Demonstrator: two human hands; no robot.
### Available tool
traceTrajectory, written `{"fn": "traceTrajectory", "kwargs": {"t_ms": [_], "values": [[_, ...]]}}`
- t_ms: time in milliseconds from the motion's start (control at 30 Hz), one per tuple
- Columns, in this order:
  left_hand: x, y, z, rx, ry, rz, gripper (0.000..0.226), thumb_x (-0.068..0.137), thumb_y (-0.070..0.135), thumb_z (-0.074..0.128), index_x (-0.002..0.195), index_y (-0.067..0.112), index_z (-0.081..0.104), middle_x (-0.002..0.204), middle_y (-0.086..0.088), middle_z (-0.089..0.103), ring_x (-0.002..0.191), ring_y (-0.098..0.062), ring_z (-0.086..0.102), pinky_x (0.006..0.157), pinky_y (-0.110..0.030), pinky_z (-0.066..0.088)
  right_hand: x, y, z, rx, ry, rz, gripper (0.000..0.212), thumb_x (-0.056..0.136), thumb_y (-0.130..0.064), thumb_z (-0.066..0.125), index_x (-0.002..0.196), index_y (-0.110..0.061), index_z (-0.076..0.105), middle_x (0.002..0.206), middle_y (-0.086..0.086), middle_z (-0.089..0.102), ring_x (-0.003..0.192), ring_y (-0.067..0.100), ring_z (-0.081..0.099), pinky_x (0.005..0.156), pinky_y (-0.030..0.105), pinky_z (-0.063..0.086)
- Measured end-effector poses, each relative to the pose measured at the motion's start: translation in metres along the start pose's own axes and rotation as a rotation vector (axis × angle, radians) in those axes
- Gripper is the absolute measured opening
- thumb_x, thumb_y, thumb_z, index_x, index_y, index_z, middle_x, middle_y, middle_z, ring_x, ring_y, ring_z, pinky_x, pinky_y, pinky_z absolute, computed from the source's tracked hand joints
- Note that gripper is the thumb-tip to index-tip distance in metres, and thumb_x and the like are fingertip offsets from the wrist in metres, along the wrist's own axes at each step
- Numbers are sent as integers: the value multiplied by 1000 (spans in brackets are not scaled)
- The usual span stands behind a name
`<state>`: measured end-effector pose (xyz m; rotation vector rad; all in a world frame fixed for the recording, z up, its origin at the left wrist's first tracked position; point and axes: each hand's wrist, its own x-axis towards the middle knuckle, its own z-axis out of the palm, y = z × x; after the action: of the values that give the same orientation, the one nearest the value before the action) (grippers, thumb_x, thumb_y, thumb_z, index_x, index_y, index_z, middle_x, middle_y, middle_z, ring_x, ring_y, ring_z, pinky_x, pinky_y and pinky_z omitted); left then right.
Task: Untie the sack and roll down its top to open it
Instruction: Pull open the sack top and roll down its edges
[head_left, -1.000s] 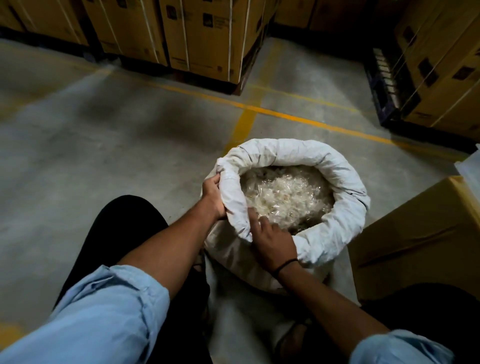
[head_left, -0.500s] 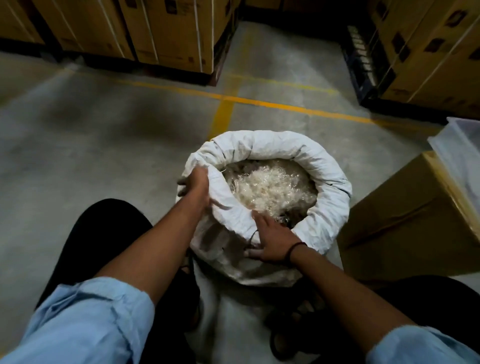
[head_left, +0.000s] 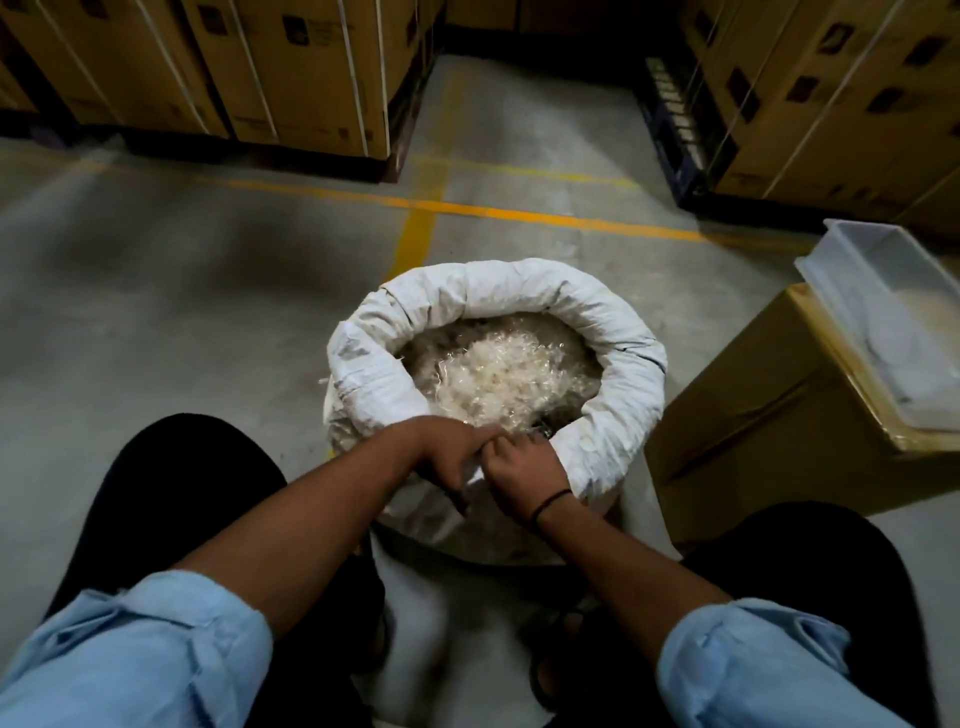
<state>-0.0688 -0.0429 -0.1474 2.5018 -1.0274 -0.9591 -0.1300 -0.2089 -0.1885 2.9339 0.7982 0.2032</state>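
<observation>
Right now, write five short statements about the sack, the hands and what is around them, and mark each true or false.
1. The sack has its top rolled down and its mouth open. True.
2. The left hand and the right hand grip the sack's near rim side by side. True.
3. The sack is empty. False: pale shredded filling shows inside it.
4. The white tray sits on the floor. False: it rests on the cardboard box to the right of the sack.
5. The black band is on the left wrist. False: it is on the right wrist.
</observation>
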Motion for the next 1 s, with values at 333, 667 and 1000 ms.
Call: {"fn": "traceTrajectory", "kwargs": {"t_ms": [333,667,1000], "values": [[-2,4,19,212,224,-278,75,71,48,76,133,20,43,119,-9,67,108,-31,65,87,-37,51,1,16,4,147,-122,-72,52,88,-18,53,137,-2,45,126,21,63,91,38,67,75,43,54],[3,52,69,473,162,-304,74,90,48,59,142,2,36,143,-22,43,134,-38,37,113,-49,24,-5,6,-24,276,-648,160,60,76,-47,77,124,-17,58,126,7,64,117,26,60,96,35,45],[-12,30,26,238,42,-343,63,65,59,84,117,30,64,113,2,72,104,-22,69,83,-32,52,-14,-4,7,204,-313,-100,63,60,-39,82,109,-6,62,90,11,69,80,32,65,75,39,44]]}}
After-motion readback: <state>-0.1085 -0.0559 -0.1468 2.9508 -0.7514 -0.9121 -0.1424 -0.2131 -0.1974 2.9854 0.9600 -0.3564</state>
